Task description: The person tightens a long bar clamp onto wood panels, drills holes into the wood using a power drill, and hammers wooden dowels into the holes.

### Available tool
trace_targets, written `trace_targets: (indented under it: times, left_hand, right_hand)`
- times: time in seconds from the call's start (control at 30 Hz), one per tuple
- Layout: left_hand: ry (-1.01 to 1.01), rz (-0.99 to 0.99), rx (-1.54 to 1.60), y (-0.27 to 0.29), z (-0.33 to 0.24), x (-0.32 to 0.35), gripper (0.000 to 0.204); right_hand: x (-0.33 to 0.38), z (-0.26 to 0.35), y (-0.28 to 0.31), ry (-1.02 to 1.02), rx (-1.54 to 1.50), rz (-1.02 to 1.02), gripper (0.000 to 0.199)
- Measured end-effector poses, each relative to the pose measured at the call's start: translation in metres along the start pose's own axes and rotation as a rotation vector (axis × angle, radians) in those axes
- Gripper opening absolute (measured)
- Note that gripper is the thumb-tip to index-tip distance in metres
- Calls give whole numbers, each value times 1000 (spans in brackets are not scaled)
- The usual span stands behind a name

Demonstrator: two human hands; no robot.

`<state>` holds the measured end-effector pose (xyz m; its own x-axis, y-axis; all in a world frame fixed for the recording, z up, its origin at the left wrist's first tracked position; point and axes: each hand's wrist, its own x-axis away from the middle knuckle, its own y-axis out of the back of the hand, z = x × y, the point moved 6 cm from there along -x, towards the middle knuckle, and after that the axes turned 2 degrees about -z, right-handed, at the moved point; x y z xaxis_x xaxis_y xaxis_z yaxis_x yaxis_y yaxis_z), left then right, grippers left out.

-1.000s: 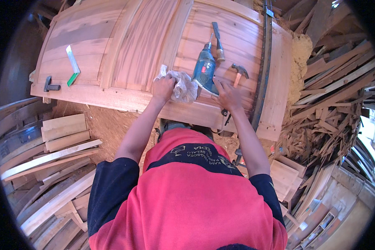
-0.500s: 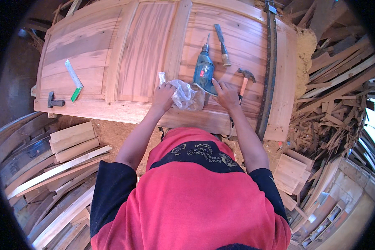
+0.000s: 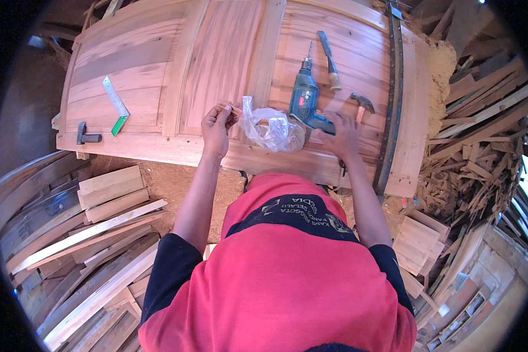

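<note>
A blue power drill [image 3: 304, 100] lies on a wooden panelled door [image 3: 141, 146], its bit pointing away from me. My right hand [image 3: 344, 141] is at the end of the drill's handle, thumb and fingers apart on either side of it, slightly blurred. My left hand [image 3: 217, 126] is raised beside a crumpled clear plastic bag [image 3: 271, 130], pinching a small, thin, light-brown piece [image 3: 236, 110] whose kind I cannot make out. Close to my right fingers lies a claw hammer [image 3: 364, 104], its handle partly hidden. A chisel [image 3: 328, 58] rests beyond the drill.
On the door's left part lie a green-handled try square [image 3: 116, 105] and a dark hammer-like tool [image 3: 87, 136]. A long bar clamp [image 3: 395, 100] crosses the right part. Boards [image 3: 111, 185] are stacked at left; a scrap-wood heap [image 3: 463, 164] rises at right.
My left hand has left the plastic bag and risen to its left, with a small thin piece in the fingers. The right hand has shifted right along the drill's handle. The view has shifted slightly.
</note>
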<state>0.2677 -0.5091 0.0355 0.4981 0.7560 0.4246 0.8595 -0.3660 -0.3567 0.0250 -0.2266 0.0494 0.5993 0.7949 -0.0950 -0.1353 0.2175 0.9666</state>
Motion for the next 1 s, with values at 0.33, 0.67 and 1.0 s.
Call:
trace_targets:
  times: [0.33,0.67,1.0]
  left_hand:
    - [176,160,372,-43,-21,25,16]
    - [93,114,99,-105,-2,46,9]
    - [461,299,-15,-233,72,73,8]
  right_hand:
    - [65,-134,-46,-691,-180,35,44]
    - [84,-133,-67,-538,-536,141,32]
    - [86,-171,-43,-675,-669,-128,33]
